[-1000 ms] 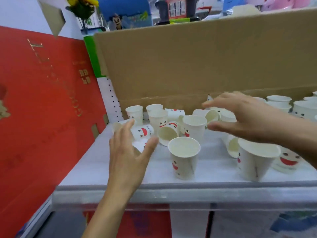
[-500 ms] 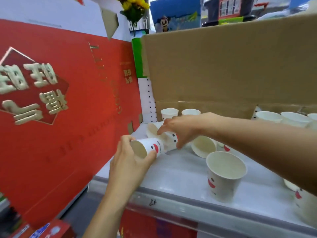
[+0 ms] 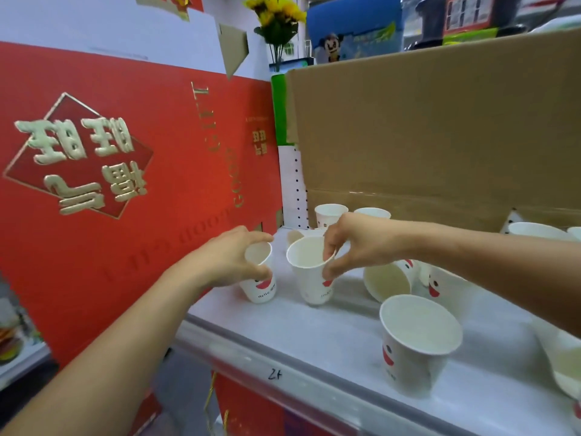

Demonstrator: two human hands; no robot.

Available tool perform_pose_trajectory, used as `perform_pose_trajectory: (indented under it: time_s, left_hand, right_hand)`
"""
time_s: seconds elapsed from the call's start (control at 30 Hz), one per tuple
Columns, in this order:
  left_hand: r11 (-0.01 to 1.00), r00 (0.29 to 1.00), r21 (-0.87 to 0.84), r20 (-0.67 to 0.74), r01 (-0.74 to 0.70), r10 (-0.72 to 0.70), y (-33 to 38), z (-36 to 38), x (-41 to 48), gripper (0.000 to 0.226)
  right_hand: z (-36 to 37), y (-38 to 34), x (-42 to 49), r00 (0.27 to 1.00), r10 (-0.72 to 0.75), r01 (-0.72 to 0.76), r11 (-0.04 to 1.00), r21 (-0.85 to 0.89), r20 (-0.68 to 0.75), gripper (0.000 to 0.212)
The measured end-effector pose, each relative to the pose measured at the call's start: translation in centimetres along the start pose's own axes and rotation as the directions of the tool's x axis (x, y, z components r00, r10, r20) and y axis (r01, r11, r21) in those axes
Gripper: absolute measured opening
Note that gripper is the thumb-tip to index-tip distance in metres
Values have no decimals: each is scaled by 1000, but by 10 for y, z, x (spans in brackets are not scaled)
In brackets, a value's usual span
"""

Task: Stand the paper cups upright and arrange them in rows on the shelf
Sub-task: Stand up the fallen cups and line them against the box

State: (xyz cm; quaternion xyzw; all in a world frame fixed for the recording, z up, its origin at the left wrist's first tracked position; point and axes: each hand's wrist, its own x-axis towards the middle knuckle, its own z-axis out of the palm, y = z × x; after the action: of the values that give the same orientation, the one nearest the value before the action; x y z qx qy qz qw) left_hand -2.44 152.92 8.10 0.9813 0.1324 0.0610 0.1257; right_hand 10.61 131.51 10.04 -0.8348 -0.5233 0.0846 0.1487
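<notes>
Gripping one cup each, both hands are busy at the left end of the shelf [image 3: 314, 338]. So the left hand [image 3: 234, 261] is wrapped around the upper half of a small white paper cup [image 3: 261, 286] that stands upright, mouth up, red smiley print showing under the fingers. Right next to it, the right hand [image 3: 353, 243] pinches the rim of a second cup [image 3: 309, 272], thumb on the outside and fingers hooked over the edge; that one looks tilted a bit toward the camera and I honestly can't tell if its base is fully down on the shelf. Just right of that, a tipped cup [image 3: 388, 283] lies on its side with its mouth facing us, and a front cup [image 3: 415, 344] stands upright near the shelf edge. Two back cups [image 3: 330, 214] stand against the cardboard sheet [image 3: 440, 127] behind. A big red gift box [image 3: 125, 184] sits hard against the shelf's left side.
</notes>
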Motion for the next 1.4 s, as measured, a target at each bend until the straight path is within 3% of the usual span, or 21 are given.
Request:
perform_pose_trajectory:
  time_s: [0.1,0.17,0.33,0.4,0.5,0.63,0.73,0.93,1.03,1.1,1.2,1.4]
  left_hand:
    - [999,996,47,88,13,-18,-3,-2,4,69]
    - [1000,990,-10,142,15,-13,-3,-4,5,72]
    - [949,995,-301,-55,-92,79,17,-16,35,78]
    - [949,997,-306,-28,-71,66,24,-14,63,85]
    - [987,986,-156,164,47,-21,38,-2,102,95]
    - [984,920,-78,373,160,-120,53,15,126,103]
    - [987,914,-82,394,138,-95,57,25,138,95]
    - [992,909,-121,416,37,16,64,31,136,65]
    - [995,941,25,329,-92,79,66,19,135,59]
    - [979,955,101,257,-177,146,68,10,135,55]
    - [943,939,156,230,-295,255,71,4,137,47]
    - [907,898,206,331,-367,289,76,16,141,65]
  right_hand:
    - [8,-2,-7,988,-42,26,994,103,149,19]
    - [10,-2,-7,986,-54,33,990,135,157,20]
    - [-19,-3,-12,994,-24,7,989,150,108,60]
    - [-36,3,-22,999,16,-23,989,147,48,58]
    - [-49,12,-40,985,163,-168,980,-103,-54,34]
    - [-31,15,-45,935,355,-329,854,-402,-11,49]
    - [-11,19,-38,953,299,-264,719,-644,-57,48]
    - [-4,23,-30,963,212,-268,667,-696,-167,16]
    - [-15,26,-29,940,183,-329,709,-624,-287,13]
    - [-23,27,-27,913,251,-379,812,-444,-322,11]
    - [-20,30,-19,912,325,-374,910,-180,-252,7]
    - [-17,33,-18,896,415,-426,904,-41,-157,19]
